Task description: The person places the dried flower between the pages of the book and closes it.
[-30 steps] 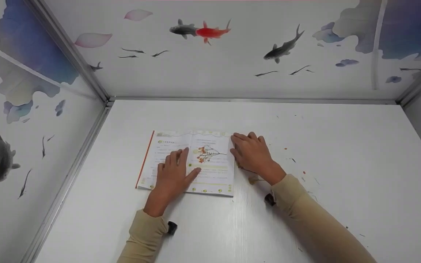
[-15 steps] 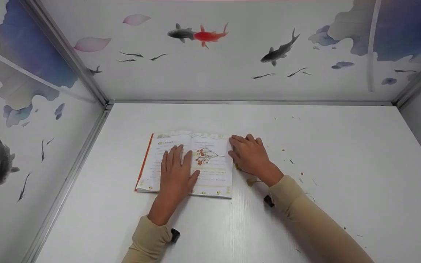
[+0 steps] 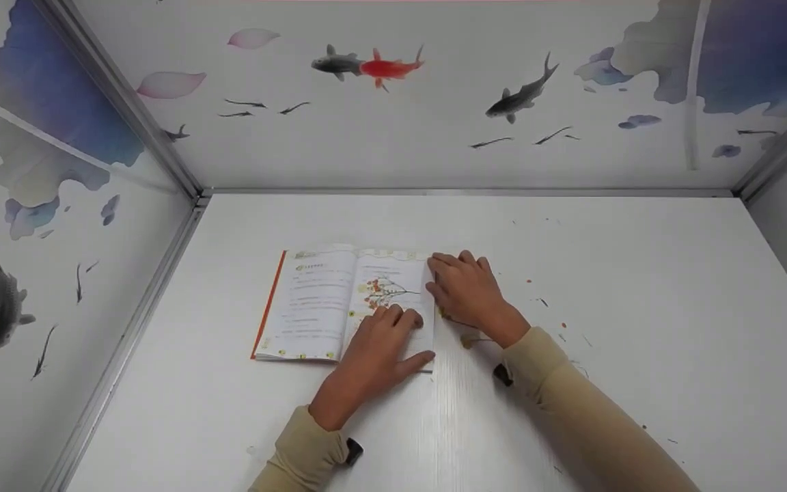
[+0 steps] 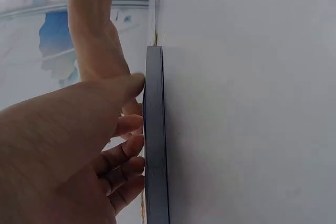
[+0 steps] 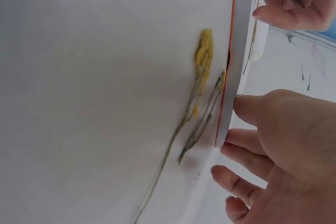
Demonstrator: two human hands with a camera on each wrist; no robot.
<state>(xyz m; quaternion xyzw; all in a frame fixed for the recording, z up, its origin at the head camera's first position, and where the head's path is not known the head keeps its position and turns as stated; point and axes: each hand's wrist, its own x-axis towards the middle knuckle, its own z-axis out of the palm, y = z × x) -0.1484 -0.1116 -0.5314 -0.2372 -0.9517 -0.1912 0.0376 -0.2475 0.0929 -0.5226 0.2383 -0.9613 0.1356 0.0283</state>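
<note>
An open book [image 3: 315,307] with an orange-red cover edge lies on the white table; its page block [image 4: 156,129] is edge-on in the left wrist view. On the right page lies a dried sprig [image 3: 390,290] with small orange flowers. My left hand [image 3: 380,348] rests on the lower right page, thumb spread toward the outer edge, fingertips just below the sprig. My right hand [image 3: 468,290] touches the book's upper right edge with thumb [image 5: 247,109] and fingertips. Under that hand, dried yellow flower stems [image 5: 203,59] lie beside the book, mostly hidden in the head view.
Small orange and dark plant bits [image 3: 563,324] are scattered on the table right of the book. White panels [image 3: 434,150] printed with fish and leaves enclose the back and sides. Dark wrist devices [image 3: 354,451] sit by both sleeves.
My left hand has slid from the left page and the gutter across to the lower right page, uncovering the left page. The right hand stays at the book's right edge.
</note>
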